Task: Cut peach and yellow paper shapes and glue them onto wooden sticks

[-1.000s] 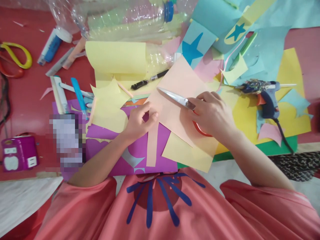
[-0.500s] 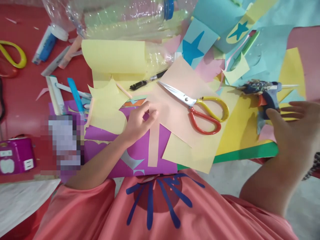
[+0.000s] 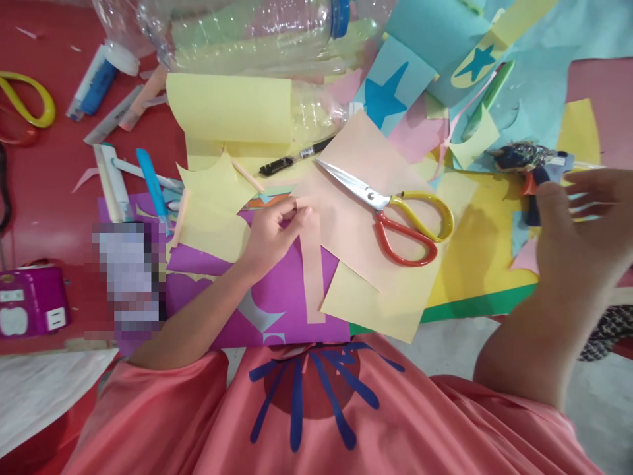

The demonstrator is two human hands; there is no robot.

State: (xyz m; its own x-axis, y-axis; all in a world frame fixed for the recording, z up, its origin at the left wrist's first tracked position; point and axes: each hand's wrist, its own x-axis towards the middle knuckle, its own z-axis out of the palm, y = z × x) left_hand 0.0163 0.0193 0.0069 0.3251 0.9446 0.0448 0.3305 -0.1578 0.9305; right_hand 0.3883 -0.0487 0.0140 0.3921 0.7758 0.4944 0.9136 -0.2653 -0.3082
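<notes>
My left hand pinches the top of a narrow peach paper strip that hangs down over a purple sheet. Scissors with a yellow and a red handle lie on a large peach sheet, touched by neither hand. My right hand hovers with fingers spread just in front of a blue hot glue gun at the right. It holds nothing. Pale yellow cut paper lies left of my left hand.
Clear plastic bottles lie at the back. A black marker, a blue pen, rulers and a second pair of scissors rest on the red table. Coloured sheets with star cut-outs cover the right. A purple box stands left.
My right hand let go of the scissors, leaving them on the peach sheet, and swung right to the glue gun. My left hand has kept its pinch and tilted the strip a little.
</notes>
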